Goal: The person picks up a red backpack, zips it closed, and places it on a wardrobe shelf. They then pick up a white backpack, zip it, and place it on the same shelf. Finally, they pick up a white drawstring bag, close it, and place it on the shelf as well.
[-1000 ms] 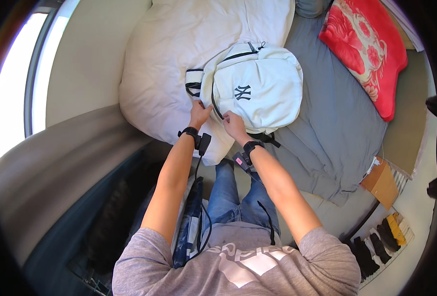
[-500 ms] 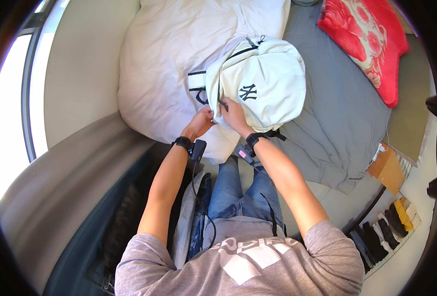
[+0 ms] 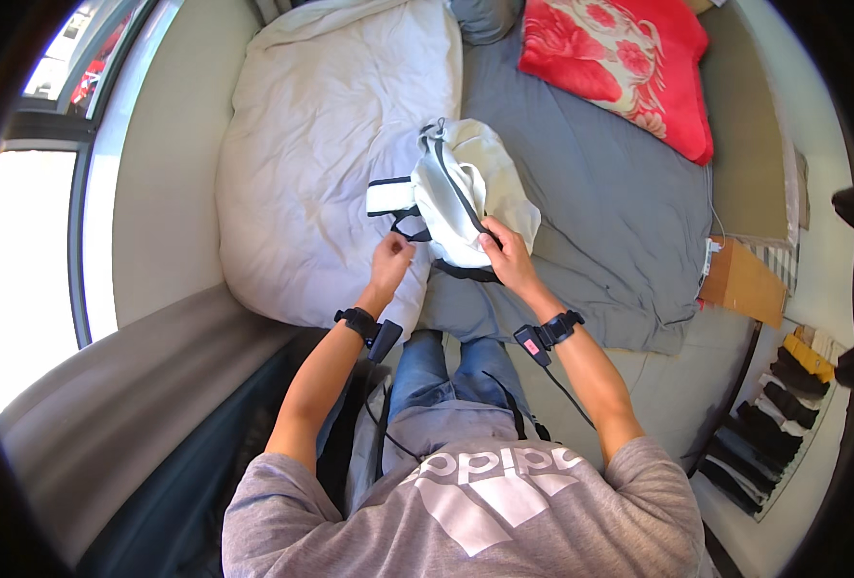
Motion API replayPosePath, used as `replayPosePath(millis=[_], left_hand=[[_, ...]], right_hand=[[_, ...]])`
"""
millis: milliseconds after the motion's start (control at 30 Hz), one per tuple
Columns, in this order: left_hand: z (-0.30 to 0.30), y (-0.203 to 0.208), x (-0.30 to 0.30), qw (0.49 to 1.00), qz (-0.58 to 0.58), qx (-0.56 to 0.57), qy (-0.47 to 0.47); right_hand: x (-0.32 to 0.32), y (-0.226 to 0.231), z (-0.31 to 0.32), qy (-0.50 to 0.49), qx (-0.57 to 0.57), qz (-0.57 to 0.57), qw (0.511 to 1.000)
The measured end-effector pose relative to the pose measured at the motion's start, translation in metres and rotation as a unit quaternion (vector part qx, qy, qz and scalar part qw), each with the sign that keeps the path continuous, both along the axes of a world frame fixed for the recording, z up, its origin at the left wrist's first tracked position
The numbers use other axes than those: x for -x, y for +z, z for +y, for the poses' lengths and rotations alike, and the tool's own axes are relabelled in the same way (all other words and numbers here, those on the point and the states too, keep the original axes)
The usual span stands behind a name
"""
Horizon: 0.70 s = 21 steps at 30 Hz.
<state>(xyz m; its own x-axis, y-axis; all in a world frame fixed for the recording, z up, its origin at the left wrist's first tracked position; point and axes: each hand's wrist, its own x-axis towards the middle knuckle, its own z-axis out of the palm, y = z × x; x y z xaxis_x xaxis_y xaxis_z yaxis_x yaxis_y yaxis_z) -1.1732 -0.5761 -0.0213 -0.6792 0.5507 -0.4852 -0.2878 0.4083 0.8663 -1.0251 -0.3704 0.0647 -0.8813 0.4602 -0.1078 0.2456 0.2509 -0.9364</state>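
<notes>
The hands had just parted. Half a second earlier both worked close together at the lower left side of the white backpack (image 3: 509, 183); now the left hand (image 3: 391, 262) sat apart, to the left of the bag's lower edge, and the right hand (image 3: 510, 258) had shifted to its lower right. The right one was pinching the edge of the bag, thumb on top, next to the lower end of the black zip (image 3: 459, 191). The left one's fingers were drawn in beside the black strap loop (image 3: 411, 229); I could not tell whether they gripped it or only hung near it.

The bag had changed shape as well. Its front, with the dark emblem, had faced upward before; now the emblem was out of sight, the front was bunched toward the right, and the zipped side ran down the middle. That seemed to make the zip easier to reach, though how far it was undone was unclear.

The backpack lay at the centre of the frame, across the border of the white quilt (image 3: 302, 183) and the grey sheet (image 3: 605, 231), its wide white strap (image 3: 389, 197) pointing left. The red blanket (image 3: 629, 72), at upper right, appeared farther left than before, so the view itself had turned.
</notes>
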Motion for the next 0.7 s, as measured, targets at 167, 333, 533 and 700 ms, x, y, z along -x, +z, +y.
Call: replayPosePath(millis=[167,333,533,700], left_hand=[[0.057,0.052,-0.006,0.904,0.423,-0.008,0.064],[0.111,0.091,-0.024,0.967,0.02,-0.004,-0.255],[0.14,0.093,-0.097,0.87,-0.018,0.007,-0.492],[0.133,0.057,-0.141,0.863,-0.008,0.071,-0.501]], right_hand=[[-0.058,0.073,0.051,0.023,-0.086,0.05,0.995],[-0.104,0.105,0.086,0.009,-0.096,0.109,0.989],[-0.145,0.094,0.117,-0.023,-0.079,0.074,0.994],[-0.18,0.073,0.124,-0.042,-0.039,0.025,0.998]])
